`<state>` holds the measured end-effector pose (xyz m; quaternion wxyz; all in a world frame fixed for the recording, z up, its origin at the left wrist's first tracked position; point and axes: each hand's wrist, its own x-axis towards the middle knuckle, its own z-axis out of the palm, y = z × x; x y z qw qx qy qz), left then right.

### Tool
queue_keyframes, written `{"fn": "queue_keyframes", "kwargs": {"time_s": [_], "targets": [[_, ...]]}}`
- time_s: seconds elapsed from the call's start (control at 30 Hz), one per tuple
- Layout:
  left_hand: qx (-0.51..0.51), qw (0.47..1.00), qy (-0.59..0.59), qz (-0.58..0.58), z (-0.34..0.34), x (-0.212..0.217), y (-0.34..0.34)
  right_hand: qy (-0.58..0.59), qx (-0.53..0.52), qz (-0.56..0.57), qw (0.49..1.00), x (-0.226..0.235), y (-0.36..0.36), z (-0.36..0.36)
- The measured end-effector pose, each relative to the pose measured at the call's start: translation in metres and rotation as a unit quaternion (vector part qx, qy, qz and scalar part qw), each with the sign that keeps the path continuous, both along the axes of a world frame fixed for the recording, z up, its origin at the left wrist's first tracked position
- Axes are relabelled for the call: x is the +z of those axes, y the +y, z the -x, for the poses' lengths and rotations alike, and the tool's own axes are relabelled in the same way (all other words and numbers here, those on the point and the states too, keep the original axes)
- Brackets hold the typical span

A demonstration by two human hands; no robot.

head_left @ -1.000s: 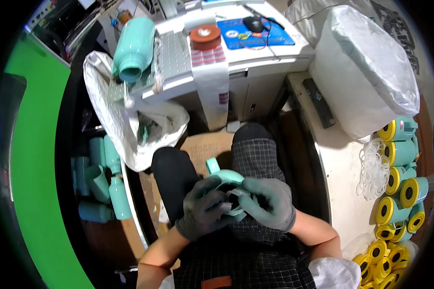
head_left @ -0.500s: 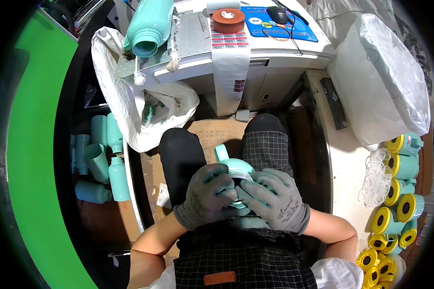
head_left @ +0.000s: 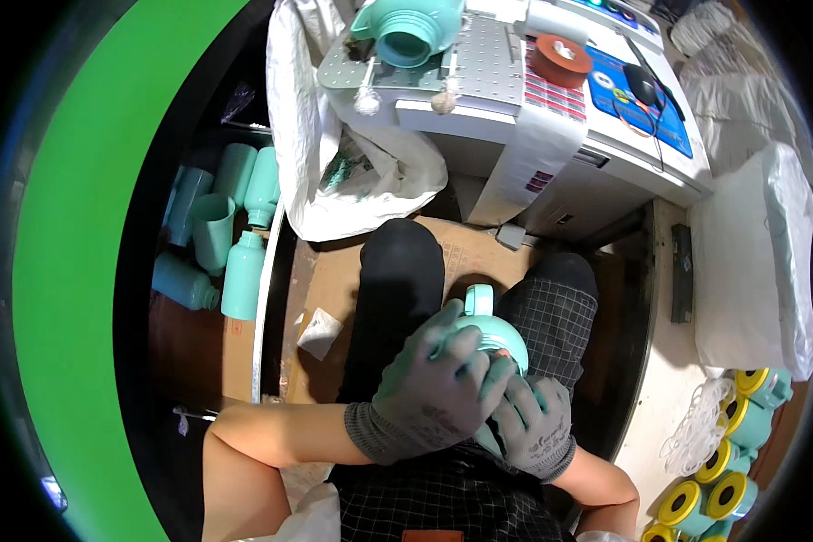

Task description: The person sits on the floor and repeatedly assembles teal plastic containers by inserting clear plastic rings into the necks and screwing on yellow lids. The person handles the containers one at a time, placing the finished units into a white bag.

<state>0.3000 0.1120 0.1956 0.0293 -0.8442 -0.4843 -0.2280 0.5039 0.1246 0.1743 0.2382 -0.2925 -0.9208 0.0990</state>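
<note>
Hands, left (head_left: 438,388) over right (head_left: 533,425), grip curled tight around teal bottle (head_left: 486,327)

Most of the teal lid (head_left: 485,327) on the lap is hidden under the gloved left hand (head_left: 438,388), which also covers much of the right hand (head_left: 533,425). At the near right, the yellow-capped bottles (head_left: 727,479) are cut off by the picture's dark rim. At the far edge, the teal bottle (head_left: 406,27) on the machine is cut off too.

workshop | marking machine (head_left: 515,99) | loose teal bottles (head_left: 235,235) | stacked yellow-capped lids (head_left: 723,470)
</note>
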Motion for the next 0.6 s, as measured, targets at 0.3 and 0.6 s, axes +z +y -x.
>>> {"fn": "queue_keyframes", "kwargs": {"time_s": [0.3, 0.6], "targets": [[-0.087, 0.993, 0.068, 0.028, 0.01, 0.028, 0.046, -0.064, 0.029, 0.01, 0.997, 0.017, 0.015, 0.006], [-0.161, 0.979, 0.09, 0.083, 0.005, 0.021, 0.064, -0.005, 0.009, -0.004, 1.0, 0.01, 0.016, -0.001]]}}
